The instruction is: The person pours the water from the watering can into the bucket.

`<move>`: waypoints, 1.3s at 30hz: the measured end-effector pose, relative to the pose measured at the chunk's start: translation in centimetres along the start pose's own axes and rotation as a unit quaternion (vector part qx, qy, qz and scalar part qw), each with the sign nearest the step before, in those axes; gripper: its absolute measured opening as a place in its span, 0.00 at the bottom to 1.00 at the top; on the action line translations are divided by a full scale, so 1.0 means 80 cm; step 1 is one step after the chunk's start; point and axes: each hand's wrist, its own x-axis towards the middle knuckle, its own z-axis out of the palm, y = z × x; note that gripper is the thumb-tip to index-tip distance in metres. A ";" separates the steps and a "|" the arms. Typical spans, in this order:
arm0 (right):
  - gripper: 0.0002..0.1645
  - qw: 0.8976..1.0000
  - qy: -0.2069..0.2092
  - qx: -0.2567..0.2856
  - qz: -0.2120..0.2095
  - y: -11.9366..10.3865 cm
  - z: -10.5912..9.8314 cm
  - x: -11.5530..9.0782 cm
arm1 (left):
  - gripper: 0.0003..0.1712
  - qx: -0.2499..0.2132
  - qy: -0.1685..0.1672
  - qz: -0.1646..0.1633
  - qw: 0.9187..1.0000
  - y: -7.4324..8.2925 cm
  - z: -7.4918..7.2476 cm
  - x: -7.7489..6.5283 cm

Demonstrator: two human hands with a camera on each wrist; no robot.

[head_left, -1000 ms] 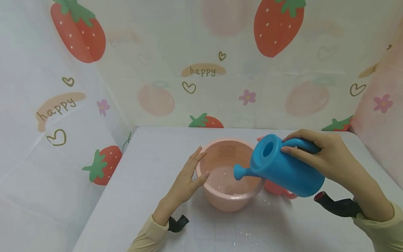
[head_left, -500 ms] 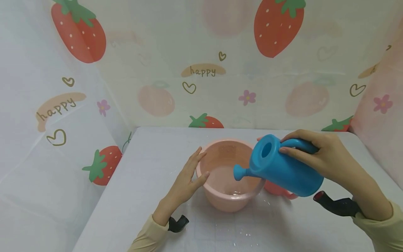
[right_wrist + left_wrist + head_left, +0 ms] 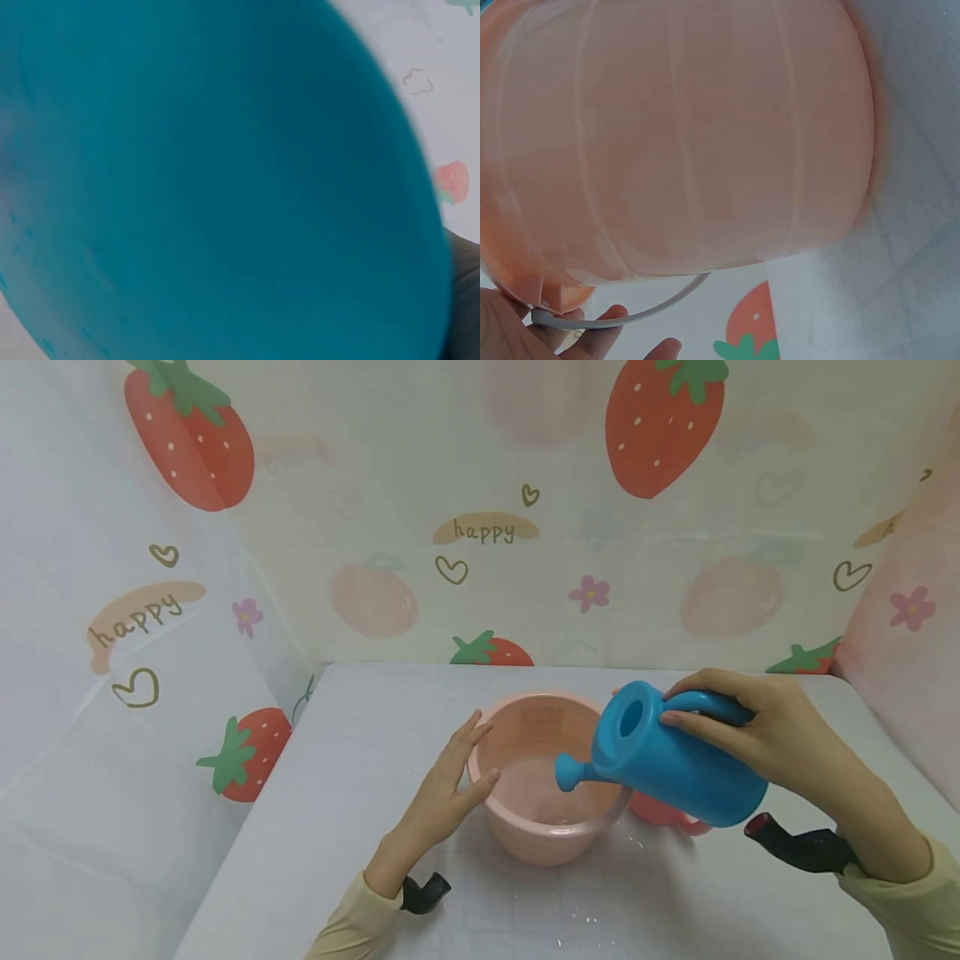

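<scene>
My right hand [image 3: 757, 718] grips the handle of a blue watering can [image 3: 682, 764]. The can is tilted left, its spout and rose over the mouth of a light pink bucket [image 3: 551, 843]. Shallow water shows rippling at the bucket's bottom. My left hand [image 3: 438, 802] rests on the bucket's left rim, fingers spread and fairly straight, thumb reaching over the edge. In the left wrist view the ribbed bucket wall [image 3: 690, 135] fills much of the picture, and the fingers lie by its grey bail handle [image 3: 622, 321]. The can's blue body [image 3: 225, 187] nearly fills the right wrist view.
A red-pink object [image 3: 660, 810], mostly hidden, lies on the table right of the bucket, behind the can. Water drops dot the white tabletop [image 3: 360, 760]. A strawberry-printed cloth [image 3: 562, 552] stands behind and at both sides.
The watering can and my right hand have shifted very slightly left, with the can still tilted. Ripples in the bucket differ between frames. My left hand stays where it was.
</scene>
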 end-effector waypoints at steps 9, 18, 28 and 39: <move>0.16 1.000 -0.011 0.011 0.001 -0.003 -0.001 0.002 | 0.34 -0.002 0.003 0.002 1.000 0.002 -0.001 -0.001; 0.16 1.000 -0.015 0.008 -0.003 -0.006 -0.003 0.004 | 0.34 -0.001 0.001 -0.003 1.000 0.003 -0.001 0.000; 0.16 1.000 -0.027 0.011 -0.009 -0.008 -0.004 0.007 | 0.34 0.001 0.004 -0.001 1.000 0.004 -0.002 0.000; 0.17 0.999 -0.034 0.006 -0.012 -0.008 -0.003 0.008 | 0.34 -0.001 0.000 -0.010 1.000 0.005 -0.002 -0.001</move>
